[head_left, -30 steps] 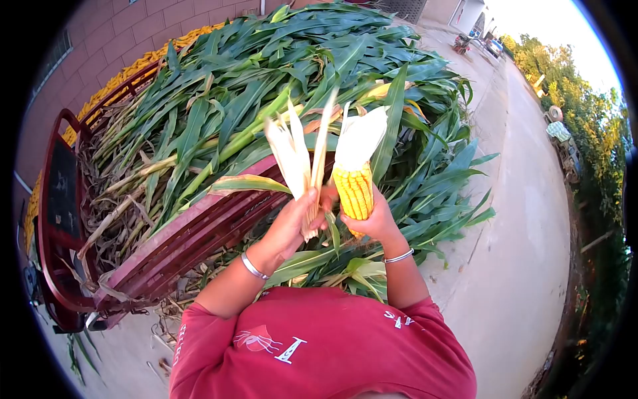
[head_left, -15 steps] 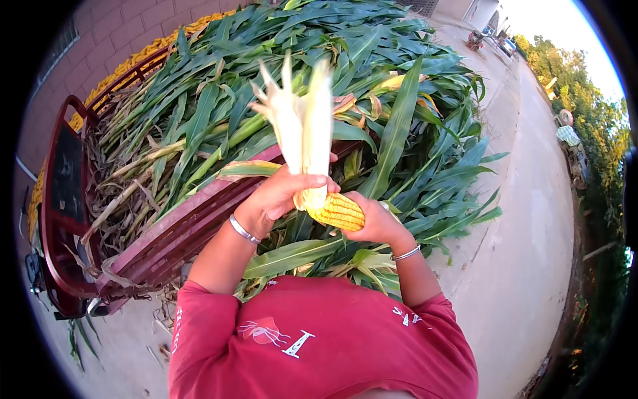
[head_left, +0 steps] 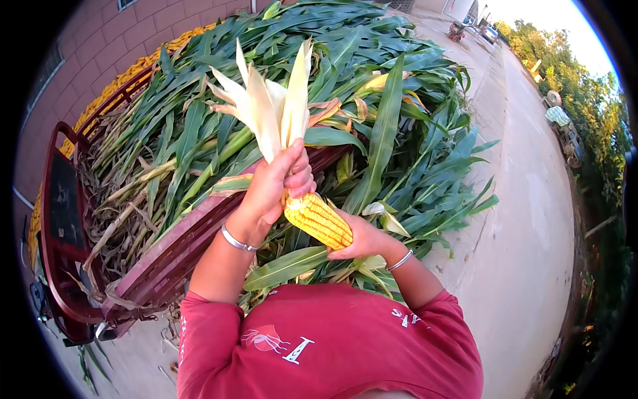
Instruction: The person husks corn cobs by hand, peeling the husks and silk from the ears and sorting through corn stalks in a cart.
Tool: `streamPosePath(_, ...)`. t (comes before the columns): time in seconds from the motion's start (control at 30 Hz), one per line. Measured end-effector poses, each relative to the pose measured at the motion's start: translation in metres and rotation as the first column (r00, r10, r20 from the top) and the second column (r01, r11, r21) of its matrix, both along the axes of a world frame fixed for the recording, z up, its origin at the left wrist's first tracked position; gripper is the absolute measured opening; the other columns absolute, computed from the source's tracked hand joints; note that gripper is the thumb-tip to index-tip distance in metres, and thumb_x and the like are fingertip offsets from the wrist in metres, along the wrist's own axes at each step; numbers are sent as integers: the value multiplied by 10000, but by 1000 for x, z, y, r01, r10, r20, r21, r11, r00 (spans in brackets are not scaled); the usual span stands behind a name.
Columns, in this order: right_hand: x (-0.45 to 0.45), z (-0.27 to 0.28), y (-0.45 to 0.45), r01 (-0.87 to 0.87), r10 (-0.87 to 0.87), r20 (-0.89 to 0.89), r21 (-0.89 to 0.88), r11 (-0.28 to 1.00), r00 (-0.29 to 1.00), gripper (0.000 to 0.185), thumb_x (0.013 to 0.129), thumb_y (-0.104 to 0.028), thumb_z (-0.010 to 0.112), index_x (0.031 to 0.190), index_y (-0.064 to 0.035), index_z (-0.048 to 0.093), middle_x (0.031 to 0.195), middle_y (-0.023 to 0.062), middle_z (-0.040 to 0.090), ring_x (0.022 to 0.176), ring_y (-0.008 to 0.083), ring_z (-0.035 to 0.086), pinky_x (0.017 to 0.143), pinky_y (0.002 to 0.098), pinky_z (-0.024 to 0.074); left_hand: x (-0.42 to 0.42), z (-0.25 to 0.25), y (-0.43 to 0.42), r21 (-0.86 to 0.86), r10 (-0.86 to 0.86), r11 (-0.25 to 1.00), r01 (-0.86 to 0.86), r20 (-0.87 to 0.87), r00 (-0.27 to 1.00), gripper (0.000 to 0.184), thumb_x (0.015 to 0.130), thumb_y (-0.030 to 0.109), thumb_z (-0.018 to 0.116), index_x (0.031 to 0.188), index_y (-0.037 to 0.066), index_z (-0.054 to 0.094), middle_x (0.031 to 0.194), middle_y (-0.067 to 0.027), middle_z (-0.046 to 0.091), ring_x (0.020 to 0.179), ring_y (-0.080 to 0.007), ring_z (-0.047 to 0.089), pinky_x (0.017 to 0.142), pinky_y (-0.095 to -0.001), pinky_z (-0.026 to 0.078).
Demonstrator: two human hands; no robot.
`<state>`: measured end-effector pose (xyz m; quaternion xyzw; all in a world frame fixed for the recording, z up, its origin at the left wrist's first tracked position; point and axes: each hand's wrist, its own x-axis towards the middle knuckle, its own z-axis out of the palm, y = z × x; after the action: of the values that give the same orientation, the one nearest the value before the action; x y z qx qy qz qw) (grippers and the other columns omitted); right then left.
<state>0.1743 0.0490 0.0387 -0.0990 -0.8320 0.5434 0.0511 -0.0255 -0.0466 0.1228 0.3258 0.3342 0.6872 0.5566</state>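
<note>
Between my hands is a yellow corn cob (head_left: 318, 219), its kernels bare. Pale corn husks (head_left: 264, 113) are pulled back from its base and fan out upward. My left hand (head_left: 284, 181) is closed in a fist around the husks where they meet the cob. My right hand (head_left: 359, 237) wraps the tip end of the cob, fingers partly hidden behind it. Just beyond both hands lies a heap of green corn stalks (head_left: 199, 126) with long leaves.
A dark red cart (head_left: 193, 243) with a raised end frame (head_left: 56, 219) carries the stalks. Many yellow cobs (head_left: 119, 80) lie along the brick wall (head_left: 100, 43) at the left. Concrete pavement (head_left: 525, 219) runs along the right, bordered by bushes (head_left: 565, 60).
My left hand has closed around the husks, which have moved left and spread out. More of the cob shows, and my right hand has shifted slightly lower.
</note>
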Motion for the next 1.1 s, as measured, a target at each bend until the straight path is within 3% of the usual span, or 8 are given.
streamPosePath(0.3, 13, 49, 49, -79, 66, 70, 202, 976, 995, 640, 641, -131, 813, 1197, -21, 514, 1026, 67, 636, 910, 147, 592, 854, 288, 467, -3, 18, 9, 190, -251, 947, 260, -69, 966, 357, 984, 342, 443, 758, 72, 497, 572, -29, 467, 560, -161, 500, 660, -297, 438)
streamPosePath(0.37, 9, 46, 53, -98, 100, 6, 280, 955, 995, 625, 636, -102, 817, 1180, -14, 524, 1007, 44, 645, 882, 140, 598, 837, 279, 476, 8, 19, 17, 215, -169, 963, 160, 26, 985, 444, 1000, 385, 375, 616, 168, 336, 463, 67, 292, 415, -96, 325, 605, -270, 378)
streamPosePath(0.6, -54, -40, -17, 278, -507, -334, -542, 793, 794, 436, 734, -23, 743, 1119, -18, 539, 931, 18, 623, 829, 94, 588, 776, 261, 487, 0, 24, 78, 237, 150, 939, -249, 368, 918, 445, 989, 322, 444, 594, 182, 294, 474, 55, 216, 412, -115, 218, 529, -288, 327)
streamPosePath(0.7, -102, -36, -72, 200, -817, -290, -878, 434, 499, 312, 798, -19, 680, 1078, -28, 541, 919, 31, 620, 790, 112, 592, 727, 262, 493, -8, 7, 110, 133, 153, 937, -322, 673, 723, 444, 989, 321, 440, 592, 181, 297, 484, 47, 207, 409, -123, 204, 528, -295, 325)
streamPosePath(0.8, -106, -40, -59, 224, -795, -319, -845, 485, 516, 320, 798, -12, 679, 1083, -23, 536, 907, 36, 613, 767, 113, 589, 698, 262, 492, -25, 1, 115, 71, 295, 899, -432, 632, 717, 439, 989, 317, 433, 596, 178, 295, 494, 40, 198, 410, -130, 197, 524, -301, 313)
streamPosePath(0.93, -81, -48, -37, 446, -654, -116, -641, 625, 748, 366, 760, -52, 730, 1071, -19, 540, 859, 23, 607, 731, 113, 587, 646, 269, 489, -28, -7, 104, 61, 585, 766, -640, 348, 733, 419, 988, 294, 448, 606, 166, 333, 497, 49, 264, 415, -106, 246, 474, -294, 293)
streamPosePath(1.03, -41, -48, -5, 513, -514, -123, 425, 746, 849, 459, 718, -259, 749, 1050, -42, 518, 865, 165, 656, 772, 326, 640, 658, 421, 509, -65, -48, 94, 261, 804, 521, -813, -470, 364, 342, 936, 284, 554, 776, -15, 597, 598, -113, 571, 541, -245, 554, 533, -379, 435)
streamPosePath(1.1, -3, -68, 11, 175, -454, 156, 776, 605, 877, 463, 702, -311, 749, 1014, -60, 516, 811, 185, 653, 796, 395, 640, 651, 464, 516, -94, -40, 71, 564, 802, 412, -716, -598, -10, 319, 919, 275, 566, 897, -38, 625, 695, -224, 616, 652, -387, 598, 612, -413, 473)
